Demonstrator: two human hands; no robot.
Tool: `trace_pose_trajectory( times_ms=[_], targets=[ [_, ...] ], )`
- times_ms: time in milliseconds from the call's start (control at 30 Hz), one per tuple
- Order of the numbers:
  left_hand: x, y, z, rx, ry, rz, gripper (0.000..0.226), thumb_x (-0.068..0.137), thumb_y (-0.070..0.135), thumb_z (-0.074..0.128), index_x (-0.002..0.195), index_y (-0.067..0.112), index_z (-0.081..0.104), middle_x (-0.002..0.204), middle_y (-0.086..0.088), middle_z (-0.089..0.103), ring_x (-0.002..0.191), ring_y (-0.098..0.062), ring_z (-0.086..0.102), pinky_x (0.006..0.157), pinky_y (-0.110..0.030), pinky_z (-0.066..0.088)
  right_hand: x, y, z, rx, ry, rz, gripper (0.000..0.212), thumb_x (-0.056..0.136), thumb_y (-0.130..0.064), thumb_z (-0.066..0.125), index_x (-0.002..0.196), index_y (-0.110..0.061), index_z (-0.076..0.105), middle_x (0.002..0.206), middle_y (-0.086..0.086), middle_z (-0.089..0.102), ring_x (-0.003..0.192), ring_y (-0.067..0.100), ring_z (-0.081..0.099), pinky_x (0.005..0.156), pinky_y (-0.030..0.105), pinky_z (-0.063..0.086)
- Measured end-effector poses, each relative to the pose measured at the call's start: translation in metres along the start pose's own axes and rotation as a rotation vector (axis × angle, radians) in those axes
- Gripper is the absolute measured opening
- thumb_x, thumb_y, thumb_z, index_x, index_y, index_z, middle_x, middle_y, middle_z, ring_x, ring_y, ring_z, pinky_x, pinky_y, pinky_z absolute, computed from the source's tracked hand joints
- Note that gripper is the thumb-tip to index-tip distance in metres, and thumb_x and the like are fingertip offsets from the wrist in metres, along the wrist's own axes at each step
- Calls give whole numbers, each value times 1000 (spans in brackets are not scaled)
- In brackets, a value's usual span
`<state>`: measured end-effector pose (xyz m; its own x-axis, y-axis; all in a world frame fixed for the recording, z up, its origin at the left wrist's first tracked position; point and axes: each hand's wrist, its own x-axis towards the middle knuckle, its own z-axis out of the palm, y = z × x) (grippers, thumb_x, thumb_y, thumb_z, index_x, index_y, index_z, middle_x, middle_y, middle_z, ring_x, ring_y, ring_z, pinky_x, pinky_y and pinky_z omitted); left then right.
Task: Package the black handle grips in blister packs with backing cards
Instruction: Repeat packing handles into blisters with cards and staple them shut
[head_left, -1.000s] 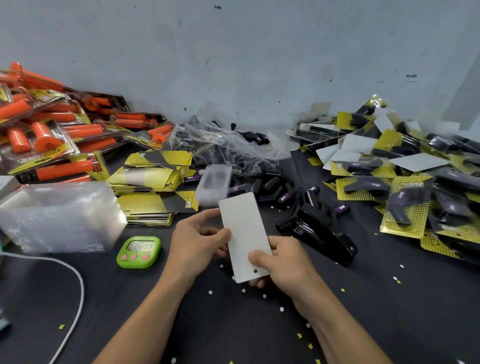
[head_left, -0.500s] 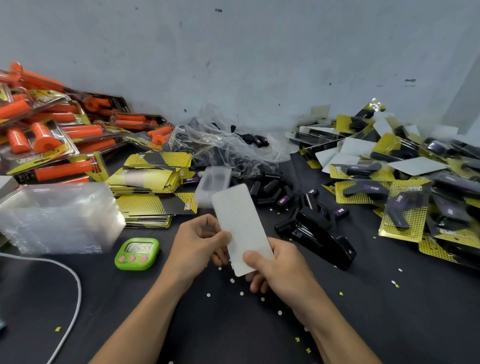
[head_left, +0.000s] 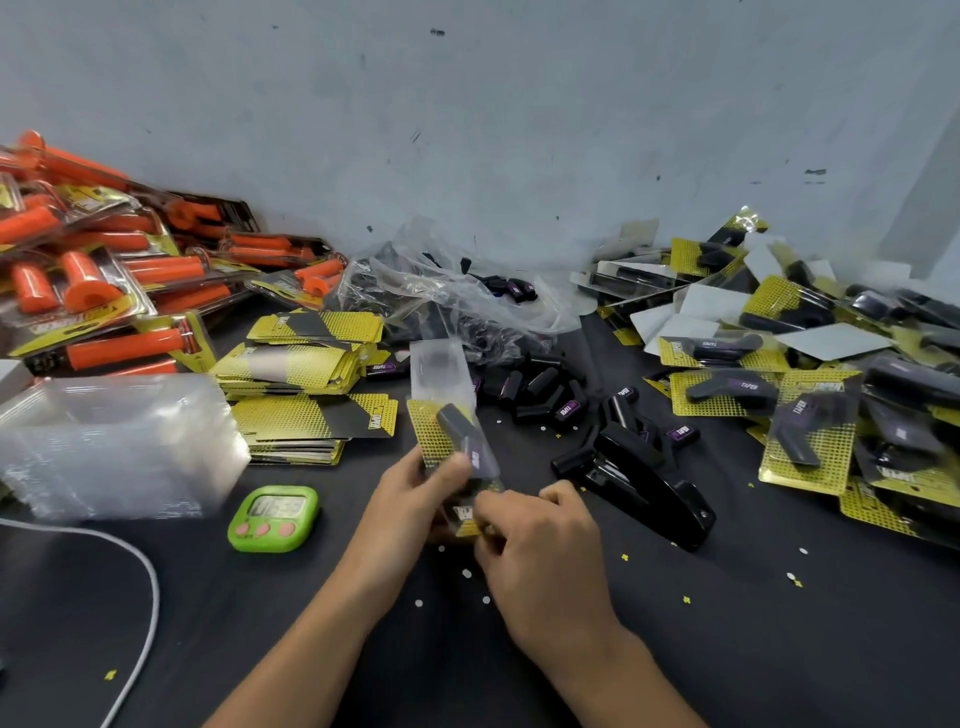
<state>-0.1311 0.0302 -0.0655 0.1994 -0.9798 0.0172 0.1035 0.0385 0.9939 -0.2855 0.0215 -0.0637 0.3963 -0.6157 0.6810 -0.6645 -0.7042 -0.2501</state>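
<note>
Both hands hold one blister pack (head_left: 451, 441) above the black table: a yellow dotted backing card with a black handle grip under clear plastic, printed side toward me. My left hand (head_left: 410, 499) grips its left edge with the thumb across the front. My right hand (head_left: 535, 535) pinches its lower end. Loose black grips (head_left: 535, 387) lie just beyond. Stacks of yellow backing cards (head_left: 311, 415) sit to the left, next to a stack of clear blisters (head_left: 114, 447). Finished packs (head_left: 810, 415) are heaped at the right.
A black stapler (head_left: 644, 480) lies right of my hands. A green timer (head_left: 274, 517) sits to the left, with a white cable (head_left: 145, 587) beyond it. Orange grip packs (head_left: 93, 291) pile at the far left. A crumpled clear bag (head_left: 447, 296) lies by the wall.
The pack has been flipped: its white back faced me before, now the yellow printed front with the black grip shows. Both hands shifted slightly along its lower end.
</note>
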Motion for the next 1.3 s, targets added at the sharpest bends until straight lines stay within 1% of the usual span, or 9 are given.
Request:
trace_pose_trajectory(
  times_ms=[200,300,400,633,767,900,1033,1133,1300],
  targets=[
    [3,0,-3,-128,39,-46,28,73,9,69,99,17,74,100,-15,76,81,-31,70,64,-39,57,0,12,-8,543,-90,473,26,69,-16,77,89,-33,71,87,-18,68,83,-1,66,71,9,47],
    [5,2,-6,-269,-16,-85,34,75,-3,66,103,15,76,108,-19,75,91,-36,72,75,-48,61,3,17,-12,707,-148,754,21,80,-27,79,92,-31,62,81,-10,72,66,6,66,61,24,52],
    [4,3,-10,-285,-59,-96,38,68,2,68,103,15,77,109,-20,74,94,-39,69,87,-58,53,3,15,-9,795,-263,779,13,88,-22,74,85,-23,61,67,5,73,49,15,61,50,30,46],
    [8,7,-16,-321,53,-52,40,76,10,72,115,2,70,104,-16,77,88,-25,77,68,-31,61,4,14,-12,728,-261,760,15,85,-11,72,77,-20,62,62,4,71,49,12,63,52,28,47],
    [10,5,-20,-335,77,-46,46,74,2,75,119,0,68,109,-18,76,94,-28,76,72,-32,61,9,20,-28,467,90,586,17,84,-17,77,86,-29,67,78,-19,71,71,0,67,63,6,45],
    [11,1,-21,-336,63,-13,39,73,-1,75,111,6,76,111,-20,75,94,-32,76,75,-35,61,12,41,-49,315,416,612,13,89,-21,74,93,-31,66,79,-16,69,77,4,65,72,25,53],
    [12,1,-18,-319,-1,72,43,74,-1,75,117,5,73,115,-23,73,100,-35,74,79,-40,61,4,28,-34,450,111,503,13,88,-21,77,86,-29,67,80,-22,70,71,-2,65,64,6,44],
    [9,2,-19,-334,-78,139,44,75,-5,72,118,4,72,117,-23,73,105,-34,72,85,-38,59,2,17,-17,553,-143,531,10,87,-28,78,85,-29,68,76,-18,70,69,3,65,63,13,48],
    [5,7,-18,-437,-188,161,36,75,-4,72,110,5,74,107,-21,74,98,-32,73,85,-40,59,3,20,-15,641,-272,598,17,91,-29,70,75,-23,68,62,-2,70,53,9,59,52,20,44]
  ],
)
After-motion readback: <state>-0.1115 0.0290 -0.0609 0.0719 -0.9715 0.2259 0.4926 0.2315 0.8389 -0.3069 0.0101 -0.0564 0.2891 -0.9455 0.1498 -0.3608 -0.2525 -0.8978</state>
